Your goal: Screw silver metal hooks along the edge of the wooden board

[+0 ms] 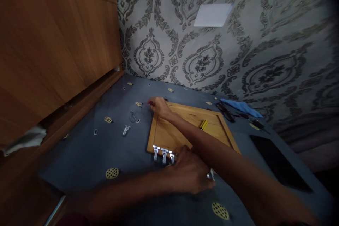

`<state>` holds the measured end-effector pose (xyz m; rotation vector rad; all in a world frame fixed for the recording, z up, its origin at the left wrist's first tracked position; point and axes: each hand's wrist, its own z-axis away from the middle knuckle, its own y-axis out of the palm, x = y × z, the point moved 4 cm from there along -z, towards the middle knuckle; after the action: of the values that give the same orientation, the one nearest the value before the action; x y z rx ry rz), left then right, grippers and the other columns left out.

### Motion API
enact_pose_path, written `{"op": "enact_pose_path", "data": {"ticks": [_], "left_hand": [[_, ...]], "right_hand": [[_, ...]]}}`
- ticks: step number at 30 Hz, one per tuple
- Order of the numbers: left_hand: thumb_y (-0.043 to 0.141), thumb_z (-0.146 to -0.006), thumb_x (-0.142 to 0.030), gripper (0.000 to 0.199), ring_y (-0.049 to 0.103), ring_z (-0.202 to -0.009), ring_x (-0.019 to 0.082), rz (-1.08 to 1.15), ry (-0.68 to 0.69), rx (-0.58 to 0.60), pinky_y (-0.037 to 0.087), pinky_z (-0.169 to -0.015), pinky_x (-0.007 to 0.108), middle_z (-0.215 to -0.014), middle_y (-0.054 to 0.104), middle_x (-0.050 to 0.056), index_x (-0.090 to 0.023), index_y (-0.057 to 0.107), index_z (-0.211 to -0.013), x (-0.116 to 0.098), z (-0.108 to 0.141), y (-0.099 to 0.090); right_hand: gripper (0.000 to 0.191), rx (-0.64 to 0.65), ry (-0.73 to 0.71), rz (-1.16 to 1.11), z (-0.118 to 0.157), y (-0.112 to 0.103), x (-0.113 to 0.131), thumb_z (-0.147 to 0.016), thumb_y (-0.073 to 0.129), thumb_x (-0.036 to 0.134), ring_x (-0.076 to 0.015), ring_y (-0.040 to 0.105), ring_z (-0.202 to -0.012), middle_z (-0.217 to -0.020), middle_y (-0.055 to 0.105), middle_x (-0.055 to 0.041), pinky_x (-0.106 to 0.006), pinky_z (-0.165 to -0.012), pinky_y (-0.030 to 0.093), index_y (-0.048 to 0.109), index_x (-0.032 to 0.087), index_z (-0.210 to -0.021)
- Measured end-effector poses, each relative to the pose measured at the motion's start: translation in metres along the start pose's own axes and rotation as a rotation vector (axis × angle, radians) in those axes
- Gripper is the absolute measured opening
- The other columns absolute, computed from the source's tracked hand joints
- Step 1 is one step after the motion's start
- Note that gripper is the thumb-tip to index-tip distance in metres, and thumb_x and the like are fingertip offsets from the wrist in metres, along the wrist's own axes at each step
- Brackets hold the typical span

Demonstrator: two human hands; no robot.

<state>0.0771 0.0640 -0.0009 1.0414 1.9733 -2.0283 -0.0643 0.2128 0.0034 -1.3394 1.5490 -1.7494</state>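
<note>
A shallow wooden board with a raised frame point(174, 125) lies on the patterned cloth, with a row of shiny metal clips point(164, 153) along its near edge. My left hand point(189, 171), slightly blurred, is curled over that edge right of the clips. Another piece of metal point(210, 175) shows beside its fingertips; whatever is in its grasp is hidden. My right arm crosses over the left and spans the board. At the far left corner, my right hand point(159, 107) has its fingers drawn together; anything between them is too small to make out. A yellow-handled tool point(203, 124) rests on the board.
Left of the board lie a loose metal clip point(126, 130) and a thin ring point(132, 117). Eyeglasses point(225, 112), a blue cloth point(241, 107) and a black flat panel point(279, 162) are to the right. A wooden cabinet point(60, 39) borders the left side; a papered wall point(172, 42) stands behind.
</note>
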Motion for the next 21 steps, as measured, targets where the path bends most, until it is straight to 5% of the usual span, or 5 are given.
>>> {"op": "enact_pose_path", "data": {"ticks": [5,12,16,21], "left_hand": [[0.066,-0.088,-0.043,0.049,0.060,-0.120,0.035,-0.048,-0.029,0.048,0.049,-0.099,0.049,-0.124,0.068,0.018,-0.009,0.057,-0.122,0.000,-0.001,-0.001],[0.070,-0.086,-0.038,0.050,0.063,-0.116,0.034,-0.082,-0.079,0.022,0.049,-0.096,0.047,-0.117,0.070,0.016,-0.011,0.051,-0.124,-0.002,0.001,-0.002],[0.068,-0.087,-0.031,0.042,0.062,-0.116,0.034,-0.049,-0.096,0.025,0.047,-0.098,0.048,-0.118,0.067,0.016,-0.013,0.048,-0.120,0.000,0.000,0.001],[0.070,-0.085,-0.028,0.041,0.063,-0.113,0.033,-0.038,-0.130,0.025,0.047,-0.097,0.049,-0.114,0.068,0.013,-0.018,0.046,-0.116,0.000,-0.001,0.003]], "right_hand": [[0.017,-0.190,0.009,-0.295,0.043,-0.035,-0.008,-0.091,0.058,0.012,-0.0176,0.071,-0.090,-0.096,0.076,-0.0085,-0.033,-0.086,0.057,0.072,0.013,-0.100],[0.019,-0.486,0.170,-0.630,0.180,-0.074,-0.046,-0.083,0.070,0.034,-0.0145,0.069,-0.081,-0.091,0.075,-0.0039,-0.030,-0.077,0.058,0.071,0.019,-0.094],[0.016,-0.650,0.282,-0.859,0.251,-0.072,-0.056,-0.076,0.078,0.027,-0.0106,0.065,-0.076,-0.085,0.072,0.0002,-0.027,-0.077,0.056,0.072,0.021,-0.089],[0.022,-0.640,0.361,-0.893,0.298,-0.049,-0.058,-0.075,0.083,0.035,-0.0113,0.066,-0.074,-0.081,0.070,-0.0002,-0.026,-0.074,0.056,0.072,0.020,-0.088]]}}
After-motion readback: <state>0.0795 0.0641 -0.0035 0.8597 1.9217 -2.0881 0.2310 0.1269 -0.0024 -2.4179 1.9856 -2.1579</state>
